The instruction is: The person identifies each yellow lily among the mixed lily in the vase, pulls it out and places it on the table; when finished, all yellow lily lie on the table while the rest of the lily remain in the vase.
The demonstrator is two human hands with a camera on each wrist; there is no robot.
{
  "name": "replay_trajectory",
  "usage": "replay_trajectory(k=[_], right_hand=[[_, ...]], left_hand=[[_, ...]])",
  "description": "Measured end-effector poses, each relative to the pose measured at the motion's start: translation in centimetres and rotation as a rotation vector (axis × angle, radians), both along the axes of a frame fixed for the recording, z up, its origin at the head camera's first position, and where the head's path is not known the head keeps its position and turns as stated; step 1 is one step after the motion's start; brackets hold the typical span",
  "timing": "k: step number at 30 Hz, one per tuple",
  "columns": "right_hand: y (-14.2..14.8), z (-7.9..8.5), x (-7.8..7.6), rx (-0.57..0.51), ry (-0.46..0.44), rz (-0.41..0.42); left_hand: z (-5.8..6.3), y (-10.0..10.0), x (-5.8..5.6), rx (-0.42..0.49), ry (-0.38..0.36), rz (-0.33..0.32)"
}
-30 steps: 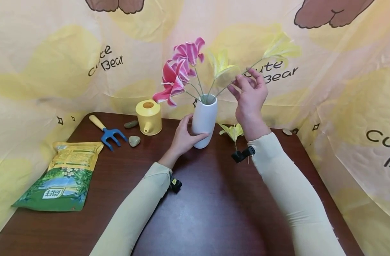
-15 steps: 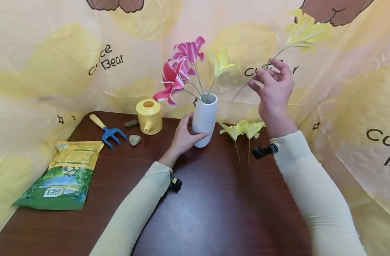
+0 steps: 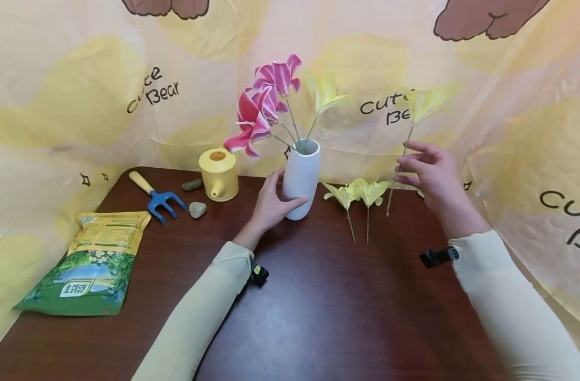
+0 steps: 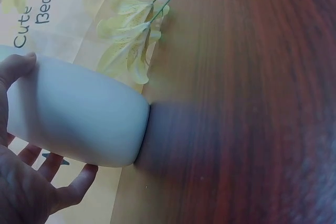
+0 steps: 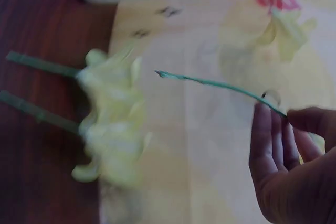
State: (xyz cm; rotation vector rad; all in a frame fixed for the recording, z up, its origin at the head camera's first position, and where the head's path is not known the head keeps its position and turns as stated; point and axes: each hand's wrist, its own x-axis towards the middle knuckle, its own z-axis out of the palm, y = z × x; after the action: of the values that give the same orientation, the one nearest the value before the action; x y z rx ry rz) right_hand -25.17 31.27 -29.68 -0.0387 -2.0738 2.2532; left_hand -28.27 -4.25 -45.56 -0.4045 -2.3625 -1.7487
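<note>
My left hand grips the lower part of a white vase, thumb across its front and fingers behind. The vase stands on the table, tilted slightly. In it are several pink lilies and one yellow lily. My right hand pinches the stem of another yellow lily to the right of the vase. That lily is upright with its bloom above the hand. In the right wrist view its bare green stem end sticks out past the fingertips. Two more yellow lilies lie on the table between vase and right hand.
Left of the vase stands a yellow watering can, with two stones and a blue hand fork beside it. A green and yellow bag lies at the table's left. Patterned cloth hangs behind the table.
My right hand has drawn the yellow lily out of the vase, carried it right, then lowered and turned it upright. My left hand stays on the vase.
</note>
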Motion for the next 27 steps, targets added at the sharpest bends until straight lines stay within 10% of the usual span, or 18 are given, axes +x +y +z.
replay_trajectory(k=[9,27], right_hand=[[6.9,-5.8,0.6,0.364,-0.157,0.186],[10.0,-12.3,1.0,0.392,-0.347,0.219]], left_hand=[[-0.3,0.0,-0.1,0.0,0.007,0.006],[-0.3,0.0,0.0,0.011,0.005,-0.007]])
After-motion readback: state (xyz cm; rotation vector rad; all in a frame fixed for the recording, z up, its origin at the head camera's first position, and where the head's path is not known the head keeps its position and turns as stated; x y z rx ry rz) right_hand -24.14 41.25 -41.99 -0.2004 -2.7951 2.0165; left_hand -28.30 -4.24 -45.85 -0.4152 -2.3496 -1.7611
